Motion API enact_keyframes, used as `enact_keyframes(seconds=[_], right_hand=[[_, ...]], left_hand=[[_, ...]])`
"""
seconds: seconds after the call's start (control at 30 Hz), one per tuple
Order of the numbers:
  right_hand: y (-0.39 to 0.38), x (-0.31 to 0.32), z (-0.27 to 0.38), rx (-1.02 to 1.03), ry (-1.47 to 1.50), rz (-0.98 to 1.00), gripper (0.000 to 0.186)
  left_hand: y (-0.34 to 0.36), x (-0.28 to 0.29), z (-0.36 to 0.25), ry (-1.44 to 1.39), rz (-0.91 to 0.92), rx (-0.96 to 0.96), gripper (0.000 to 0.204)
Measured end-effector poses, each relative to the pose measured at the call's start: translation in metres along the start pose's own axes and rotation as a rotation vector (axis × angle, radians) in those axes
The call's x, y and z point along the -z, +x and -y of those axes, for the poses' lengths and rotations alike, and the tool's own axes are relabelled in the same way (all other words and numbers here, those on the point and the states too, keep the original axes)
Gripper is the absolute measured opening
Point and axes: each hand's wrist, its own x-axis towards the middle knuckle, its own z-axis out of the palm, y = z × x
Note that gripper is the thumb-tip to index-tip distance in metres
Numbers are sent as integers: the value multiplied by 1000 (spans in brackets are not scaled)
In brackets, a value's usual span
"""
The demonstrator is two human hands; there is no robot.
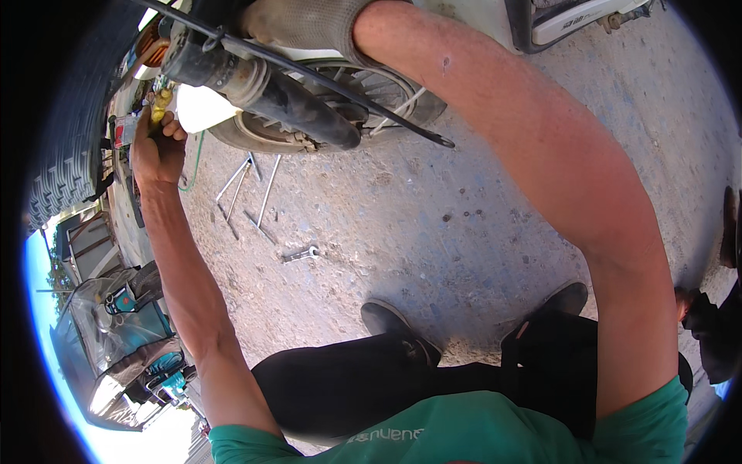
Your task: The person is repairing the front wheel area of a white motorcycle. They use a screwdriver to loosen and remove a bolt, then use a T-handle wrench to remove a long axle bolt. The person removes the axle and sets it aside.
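My left hand (pixel 158 147) is at the upper left, fingers curled round a small yellow object (pixel 161 104) that I cannot identify. My right hand (pixel 301 22), in a grey knit glove, reaches to the top of a black cylindrical fork leg (pixel 309 112) of a two-wheeler; its fingers are hidden. A long black cable or rod (pixel 325 81) runs diagonally over the fork leg. Behind that is a spoked wheel (pixel 413 108) with a dusty tyre.
Metal T-handle wrenches (pixel 265 197) and an open-ended wrench (pixel 308 254) lie on the dusty concrete (pixel 464 232). A large treaded tyre (pixel 62 182) and parked vehicles (pixel 116 332) fill the left side. Another person's dark clothing (pixel 711 325) shows at the right edge, above my shoes' level.
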Motion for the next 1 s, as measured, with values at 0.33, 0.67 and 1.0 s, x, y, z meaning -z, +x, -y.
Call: enact_keyframes(seconds=[0.33, 0.67, 1.0], right_hand=[[-12, 11, 5, -9, 97, 26, 41], [0, 0, 3, -5, -38, 22, 43], [-93, 75, -40, -285, 409, 214, 28]], left_hand=[[10, 6, 0, 2, 39, 25, 28], [9, 7, 0, 27, 62, 45, 26], [5, -7, 3, 126, -91, 11, 29]])
